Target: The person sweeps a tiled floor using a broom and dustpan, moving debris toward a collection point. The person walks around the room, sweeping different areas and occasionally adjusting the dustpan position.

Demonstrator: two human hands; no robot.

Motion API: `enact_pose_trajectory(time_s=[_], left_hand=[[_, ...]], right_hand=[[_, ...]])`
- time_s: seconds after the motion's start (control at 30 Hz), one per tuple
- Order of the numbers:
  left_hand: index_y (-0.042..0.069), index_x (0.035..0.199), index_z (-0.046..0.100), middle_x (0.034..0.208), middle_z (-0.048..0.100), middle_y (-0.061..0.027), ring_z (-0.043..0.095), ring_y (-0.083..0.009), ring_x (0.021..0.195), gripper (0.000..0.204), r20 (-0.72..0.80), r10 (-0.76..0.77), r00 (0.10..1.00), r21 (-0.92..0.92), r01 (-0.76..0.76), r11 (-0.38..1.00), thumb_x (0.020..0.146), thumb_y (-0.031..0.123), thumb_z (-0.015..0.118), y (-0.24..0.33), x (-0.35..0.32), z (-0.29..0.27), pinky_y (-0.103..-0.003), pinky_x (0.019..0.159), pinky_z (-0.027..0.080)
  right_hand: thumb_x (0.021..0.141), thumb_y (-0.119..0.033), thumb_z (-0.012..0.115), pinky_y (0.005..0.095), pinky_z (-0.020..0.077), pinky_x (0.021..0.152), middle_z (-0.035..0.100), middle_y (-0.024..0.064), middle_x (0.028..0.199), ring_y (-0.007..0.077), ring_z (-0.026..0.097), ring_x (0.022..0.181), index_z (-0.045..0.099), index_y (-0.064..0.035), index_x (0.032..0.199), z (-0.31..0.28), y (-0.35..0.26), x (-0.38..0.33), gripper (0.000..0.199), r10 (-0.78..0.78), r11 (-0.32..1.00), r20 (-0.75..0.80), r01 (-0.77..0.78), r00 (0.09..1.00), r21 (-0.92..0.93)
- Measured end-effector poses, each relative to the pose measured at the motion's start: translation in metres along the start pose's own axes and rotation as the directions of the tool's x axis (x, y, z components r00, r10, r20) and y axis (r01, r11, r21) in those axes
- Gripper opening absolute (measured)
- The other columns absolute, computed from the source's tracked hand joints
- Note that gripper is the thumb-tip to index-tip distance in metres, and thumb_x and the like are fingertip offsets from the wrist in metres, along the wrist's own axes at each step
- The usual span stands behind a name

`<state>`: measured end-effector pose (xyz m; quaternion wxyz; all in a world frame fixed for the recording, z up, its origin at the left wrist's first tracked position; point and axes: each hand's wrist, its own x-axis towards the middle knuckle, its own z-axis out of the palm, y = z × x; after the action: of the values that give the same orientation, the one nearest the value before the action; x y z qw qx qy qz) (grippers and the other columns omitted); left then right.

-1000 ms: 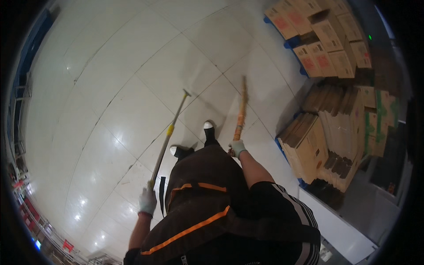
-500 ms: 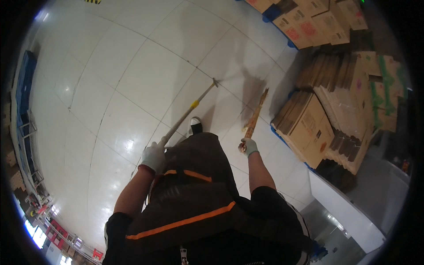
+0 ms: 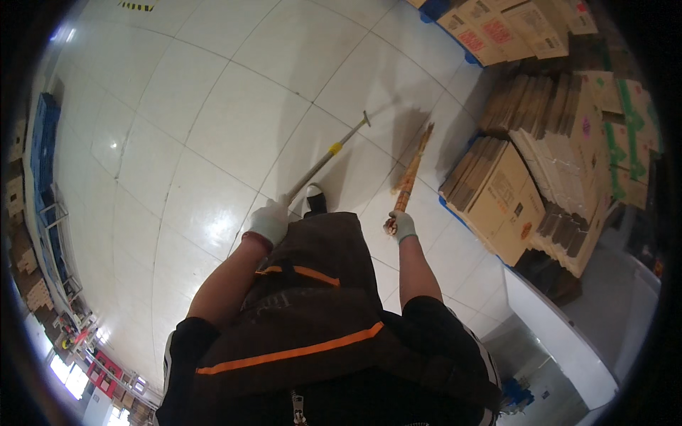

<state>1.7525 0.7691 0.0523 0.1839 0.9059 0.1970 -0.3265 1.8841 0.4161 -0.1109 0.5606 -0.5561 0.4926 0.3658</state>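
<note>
My left hand (image 3: pixel 270 221), in a pale glove, is closed around a grey pole (image 3: pixel 314 172) with a yellow collar and a short crosspiece at its far end. It slants away to the upper right, over the tiled floor. On the other side, my gloved right hand (image 3: pixel 404 225) grips a long, narrow brown bundle (image 3: pixel 410 175), which looks like strips or sticks bound together. The bundle's thin end points forward and its butt sticks out beside my fist. Whether either far end touches the floor, I cannot tell. Between them, a dark shoe with a white toe (image 3: pixel 314 192) shows beyond my brown apron (image 3: pixel 312 245).
Stacks of flattened cardboard (image 3: pixel 508 195) lie on blue pallets at the right, with printed cartons (image 3: pixel 490 35) farther off. A white-sided grey unit (image 3: pixel 561 341) stands at the lower right. Blue racking (image 3: pixel 44 156) runs along the far left.
The pole and my left hand have swung to the right and slightly forward. My right hand and the bundle have risen a little in view. The cardboard stacks have shifted slightly to the right.
</note>
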Motion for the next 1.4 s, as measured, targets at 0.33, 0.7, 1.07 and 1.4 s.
enact_pose_trajectory(time_s=[0.33,0.7,1.07,1.4], left_hand=[[0.026,0.121,0.045,0.080,0.058,-0.0166,0.060,-0.0351,0.067,0.038,-0.004,-0.082,0.997,0.152,0.082,0.985,0.085,0.014,0.045,-0.126,-0.060,-0.052,-0.046,0.058,0.048],[0.023,0.122,0.049,0.077,0.060,-0.0097,0.061,-0.0288,0.072,0.037,0.015,0.145,0.989,0.398,-0.139,0.907,0.086,0.027,0.053,-0.217,0.059,-0.165,-0.042,0.062,0.049],[0.021,0.115,0.053,0.072,0.061,-0.0074,0.063,-0.0235,0.066,0.028,0.185,0.400,0.898,0.609,-0.424,0.670,0.087,0.022,0.051,-0.131,0.168,-0.250,-0.039,0.055,0.050],[0.023,0.113,0.054,0.074,0.060,-0.0071,0.061,-0.0244,0.064,0.028,0.097,0.296,0.950,0.615,-0.291,0.732,0.085,0.028,0.053,-0.150,0.139,-0.244,-0.040,0.055,0.048]], right_hand=[[0.075,-0.001,0.053,0.0330,0.0345,0.029,0.041,0.0101,0.050,0.0197,0.040,0.033,0.037,0.0016,0.074,0.031,0.020,0.001,0.017,0.062,0.997,-0.066,-0.059,0.996,0.047],[0.075,-0.001,0.053,0.0319,0.0298,0.027,0.035,0.0056,0.046,0.0179,0.038,0.031,0.037,-0.0015,0.070,0.095,0.043,-0.047,0.017,0.076,0.987,-0.110,-0.059,0.991,0.150],[0.075,-0.005,0.053,0.0295,0.0309,0.029,0.037,0.0041,0.045,0.0172,0.037,0.031,0.038,-0.0056,0.071,0.130,0.088,-0.081,0.016,0.040,0.893,-0.021,-0.026,0.999,0.448],[0.074,0.002,0.053,0.0279,0.0379,0.034,0.037,0.0043,0.055,0.0153,0.039,0.037,0.038,-0.0017,0.078,0.117,0.052,-0.045,0.016,0.046,0.832,-0.093,0.013,0.995,0.555]])
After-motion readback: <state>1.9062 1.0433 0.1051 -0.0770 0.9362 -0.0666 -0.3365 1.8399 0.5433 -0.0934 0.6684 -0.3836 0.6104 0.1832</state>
